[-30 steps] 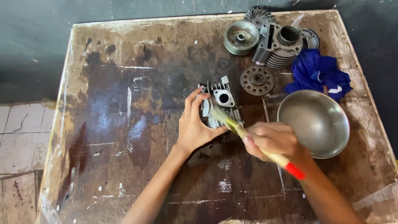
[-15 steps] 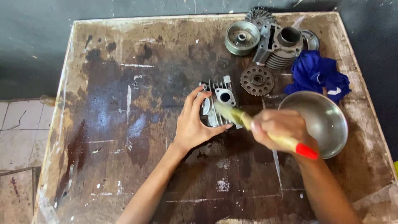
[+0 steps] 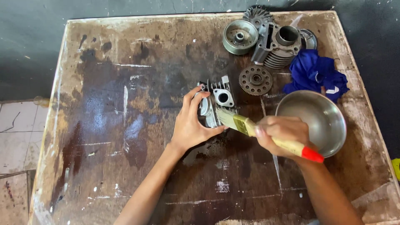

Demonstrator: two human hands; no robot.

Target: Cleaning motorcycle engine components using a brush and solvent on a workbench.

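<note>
I am steadying a finned metal engine part [image 3: 218, 102] with my left hand [image 3: 191, 125], fingers curled over its left edge and thumb tucked under its near side, while my right hand [image 3: 281, 134] is wrapped closed around a paintbrush [image 3: 266, 132] with a pale wooden handle and a red tip, its bristles touching the near right corner of the part. The part is sitting near the middle of the stained wooden surface [image 3: 104, 125], which is looking wet and slick around it, so I am thinking it could slide out from under my fingers if I am pressing too hard with the brush. My left grip is only partial, more a brace than a clamp, and a sideways stroke could be twisting the part round. The metal bowl [image 3: 312, 121] is lying just beside my right hand, its rim almost touching my knuckles, and I am judging that a wide back-swing of the handle could be knocking or tipping it. The toothed gear [image 3: 255, 80] is lying just beyond the part, close enough that a shove could be pushing one into the other. The blue rag [image 3: 314, 75], the ribbed cylinder [image 3: 279, 48] and the round drum [image 3: 239, 36] are crowding the far right corner, near the edge, and could be getting nudged off. The fins are looking sharp enough to be nicking my fingertips.
</note>
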